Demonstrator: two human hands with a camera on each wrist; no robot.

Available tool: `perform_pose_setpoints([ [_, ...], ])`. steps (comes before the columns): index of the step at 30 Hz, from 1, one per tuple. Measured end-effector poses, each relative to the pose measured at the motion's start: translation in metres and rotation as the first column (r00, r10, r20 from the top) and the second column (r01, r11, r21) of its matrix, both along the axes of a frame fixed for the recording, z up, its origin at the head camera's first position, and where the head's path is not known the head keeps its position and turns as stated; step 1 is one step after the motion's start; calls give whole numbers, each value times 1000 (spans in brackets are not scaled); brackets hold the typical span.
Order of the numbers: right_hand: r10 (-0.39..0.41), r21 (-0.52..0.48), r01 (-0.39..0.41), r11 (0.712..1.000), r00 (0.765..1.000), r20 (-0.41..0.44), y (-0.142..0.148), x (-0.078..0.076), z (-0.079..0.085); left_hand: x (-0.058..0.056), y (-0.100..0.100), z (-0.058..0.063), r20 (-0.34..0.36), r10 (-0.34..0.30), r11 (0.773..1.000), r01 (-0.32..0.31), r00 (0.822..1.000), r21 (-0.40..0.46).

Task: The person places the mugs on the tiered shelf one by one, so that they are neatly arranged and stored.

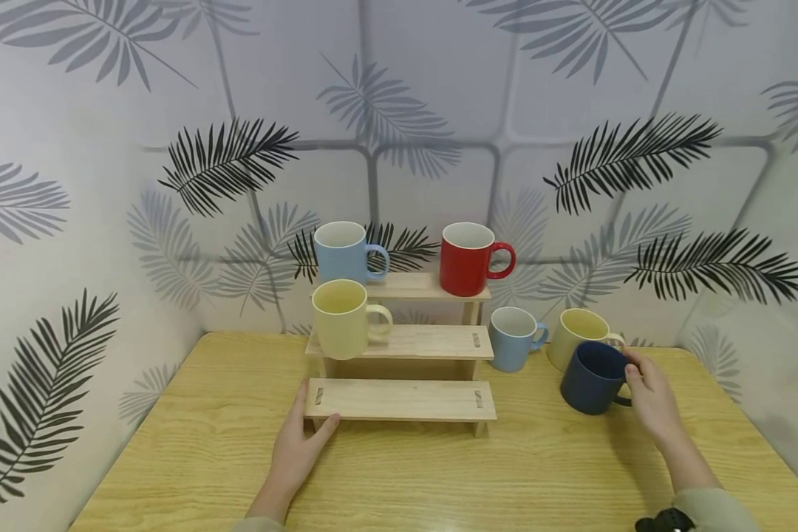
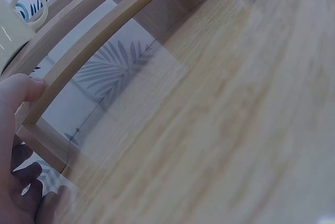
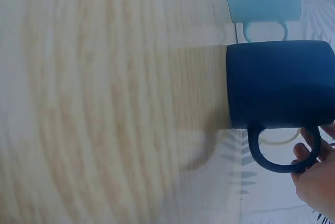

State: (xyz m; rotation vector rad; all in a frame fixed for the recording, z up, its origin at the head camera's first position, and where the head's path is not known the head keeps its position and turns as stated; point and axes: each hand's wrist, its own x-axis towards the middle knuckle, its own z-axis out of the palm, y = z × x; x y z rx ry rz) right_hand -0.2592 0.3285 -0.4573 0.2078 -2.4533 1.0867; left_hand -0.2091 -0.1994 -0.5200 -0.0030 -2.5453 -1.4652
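A three-step wooden rack [image 1: 399,399] stands on the table, and my left hand [image 1: 297,451] grips the left end of its lowest step. In the left wrist view the thumb [image 2: 26,89] lies on the step's front edge, with the other fingers by the end leg. My right hand [image 1: 653,395] holds a dark navy mug [image 1: 592,378] at the top of its handle [image 3: 282,167]. That mug is upright at the right; whether its base touches the table is hard to tell. Just behind it sits a yellow mug [image 1: 575,334], partly hidden.
On the rack's top step stand a light blue mug [image 1: 340,255] and a red mug [image 1: 464,260]. A pale yellow mug [image 1: 340,325] is on the middle step, at left. Between rack and yellow mug stands a smaller light blue mug [image 1: 510,341]. A leaf-patterned backdrop [image 1: 432,111] rises behind.
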Motion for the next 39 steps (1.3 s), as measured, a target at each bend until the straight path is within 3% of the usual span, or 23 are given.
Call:
perform_pose_setpoints([
  [5,-46,-12,48,999,993,105,5,3,-4,0,0,0,5,4,1000,-4,1000,-3],
  [14,-117,-21,123,992,978,172,11,9,-7,-1,0,1,-1,-5,1000,5,1000,6],
  [23,-51,-238,94,967,982,183,14,14,-20,0,0,1,-4,-10,1000,10,1000,13],
  [31,-62,-279,115,953,980,191,13,13,-27,0,1,0,-16,-2,1000,3,1000,14],
  [39,-9,-358,73,931,984,177,7,13,-27,0,0,0,-2,-9,1000,9,1000,30],
])
